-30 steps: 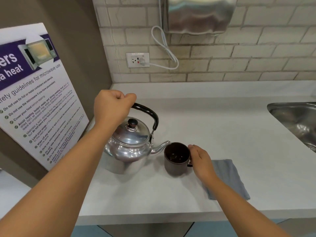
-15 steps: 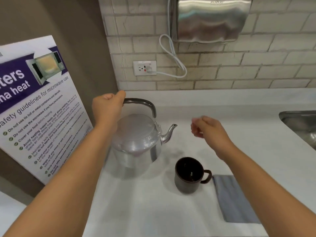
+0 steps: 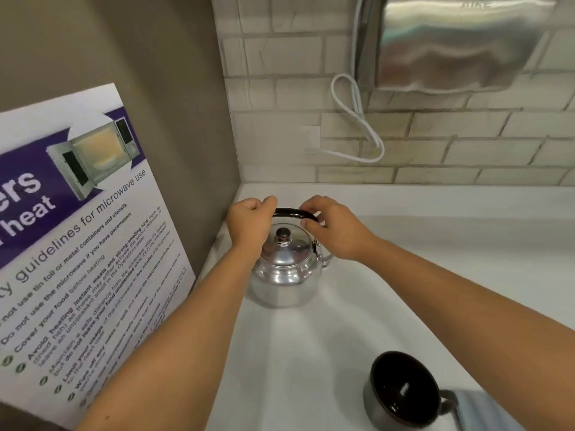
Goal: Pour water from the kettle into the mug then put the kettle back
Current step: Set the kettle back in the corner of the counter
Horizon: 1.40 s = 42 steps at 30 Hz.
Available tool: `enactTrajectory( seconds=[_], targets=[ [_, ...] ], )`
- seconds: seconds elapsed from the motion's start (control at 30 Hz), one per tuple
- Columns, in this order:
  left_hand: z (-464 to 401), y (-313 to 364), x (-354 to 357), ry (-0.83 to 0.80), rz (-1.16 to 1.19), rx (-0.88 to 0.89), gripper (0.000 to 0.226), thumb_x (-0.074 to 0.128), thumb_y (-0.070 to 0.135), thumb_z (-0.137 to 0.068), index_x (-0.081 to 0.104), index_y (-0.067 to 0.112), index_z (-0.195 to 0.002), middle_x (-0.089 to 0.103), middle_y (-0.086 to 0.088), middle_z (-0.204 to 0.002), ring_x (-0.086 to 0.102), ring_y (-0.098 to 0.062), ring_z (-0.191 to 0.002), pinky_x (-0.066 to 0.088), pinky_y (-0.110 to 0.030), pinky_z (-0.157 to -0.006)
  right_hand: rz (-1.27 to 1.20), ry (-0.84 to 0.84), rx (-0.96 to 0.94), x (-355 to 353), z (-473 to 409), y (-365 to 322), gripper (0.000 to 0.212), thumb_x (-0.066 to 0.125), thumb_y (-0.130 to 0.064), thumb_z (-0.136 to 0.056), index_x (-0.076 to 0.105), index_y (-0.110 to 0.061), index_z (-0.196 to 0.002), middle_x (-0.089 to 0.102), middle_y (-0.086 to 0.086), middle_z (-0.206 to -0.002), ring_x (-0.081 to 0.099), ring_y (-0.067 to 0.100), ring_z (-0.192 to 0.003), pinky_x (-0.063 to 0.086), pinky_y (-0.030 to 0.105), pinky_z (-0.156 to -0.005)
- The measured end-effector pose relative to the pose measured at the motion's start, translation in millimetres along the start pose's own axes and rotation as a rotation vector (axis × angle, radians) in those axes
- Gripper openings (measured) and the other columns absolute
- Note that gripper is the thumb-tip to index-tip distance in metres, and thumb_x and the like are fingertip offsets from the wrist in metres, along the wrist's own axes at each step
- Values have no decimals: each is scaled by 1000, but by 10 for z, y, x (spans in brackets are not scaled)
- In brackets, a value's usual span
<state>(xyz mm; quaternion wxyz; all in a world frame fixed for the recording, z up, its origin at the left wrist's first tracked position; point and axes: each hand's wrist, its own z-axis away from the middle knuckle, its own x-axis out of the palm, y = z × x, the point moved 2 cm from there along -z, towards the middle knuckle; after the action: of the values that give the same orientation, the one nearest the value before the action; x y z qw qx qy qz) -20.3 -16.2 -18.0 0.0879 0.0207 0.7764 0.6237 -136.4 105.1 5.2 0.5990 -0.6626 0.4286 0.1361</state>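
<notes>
A shiny metal kettle [image 3: 284,272] with a black knob and a black arched handle stands upright on the white counter [image 3: 435,253], in the back left corner near the brown wall. My left hand [image 3: 250,223] is closed around the left end of the handle. My right hand [image 3: 334,227] touches the right end of the handle, thumb under and fingers over it. Its spout points right and is partly hidden by my right wrist. A dark mug [image 3: 401,391] with liquid inside stands near the front right, apart from both hands.
A microwave safety poster [image 3: 81,237] leans against the brown wall on the left. A steel hand dryer [image 3: 457,42] hangs on the brick wall, its white cord [image 3: 357,119] looping down. A grey cloth [image 3: 485,412] lies right of the mug.
The kettle has moved from beside the mug back to the corner and now rests on the counter. My right hand left the mug and reached the kettle handle.
</notes>
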Motion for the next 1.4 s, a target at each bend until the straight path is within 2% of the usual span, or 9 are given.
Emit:
enactTrajectory(
  seconds=[0.17,0.47,0.53,0.6,0.7,0.8,0.97,1.1,1.4],
  targets=[
    [-133,-178,110,-17,-3,-26,35,64,17,-70,38,10,-47,21,8,-40,21,-9,-43,24,-18,-37,-2,6,-1,59,-141,155,23,55,-20,-92,62,-13,-113,61,10,-109,59,20,-91,50,32,-83],
    [-243,-345,114,-22,-6,-12,38,60,24,-79,39,13,-50,29,10,-41,28,-8,-43,28,-20,-44,19,96,-2,195,-283,279,25,54,-19,-94,62,-13,-117,60,10,-108,61,20,-87,46,26,-80],
    [-242,-332,77,-39,-13,35,26,56,29,-85,52,18,-62,49,13,-59,45,-2,-53,36,-13,-54,11,164,0,217,-305,294,24,54,-17,-93,60,-12,-116,57,11,-110,59,18,-80,50,29,-78],
    [-226,-340,23,-27,-62,142,7,52,22,-87,59,22,-85,54,9,-89,51,-5,-80,37,-14,-69,17,210,-5,242,-326,301,19,55,-14,-93,60,-10,-111,56,12,-108,60,20,-78,53,36,-76],
    [-130,-422,-52,-2,-262,381,23,51,7,-87,61,16,-106,49,4,-104,44,-15,-99,34,-17,-81,36,261,-22,297,-345,328,17,54,-9,-92,63,-5,-106,56,15,-104,62,29,-80,53,41,-77],
    [-84,-517,-59,2,-338,454,29,50,2,-90,64,11,-115,55,-1,-107,46,-18,-105,35,-16,-87,64,289,-34,360,-358,390,25,50,-4,-93,64,-4,-113,56,18,-106,62,32,-78,52,37,-77],
    [-231,-526,30,2,-468,393,31,51,-2,-91,65,3,-118,65,-17,-112,55,-32,-108,41,-28,-94,120,250,24,454,-486,517,33,45,-3,-94,61,-5,-123,58,19,-112,61,34,-91,47,31,-82],
    [-271,-569,63,-37,-535,366,27,50,-4,-89,68,1,-109,69,-20,-104,59,-36,-102,48,-42,-88,97,239,139,573,-550,621,32,42,-4,-93,65,-5,-116,61,20,-109,61,35,-93,44,29,-78],
    [-390,-662,79,-113,-585,235,28,50,1,-90,71,6,-109,72,-17,-107,64,-33,-100,50,-33,-87,49,231,230,735,-576,729,33,40,-10,-96,65,-7,-117,62,18,-113,61,32,-98,37,22,-80]
  ],
)
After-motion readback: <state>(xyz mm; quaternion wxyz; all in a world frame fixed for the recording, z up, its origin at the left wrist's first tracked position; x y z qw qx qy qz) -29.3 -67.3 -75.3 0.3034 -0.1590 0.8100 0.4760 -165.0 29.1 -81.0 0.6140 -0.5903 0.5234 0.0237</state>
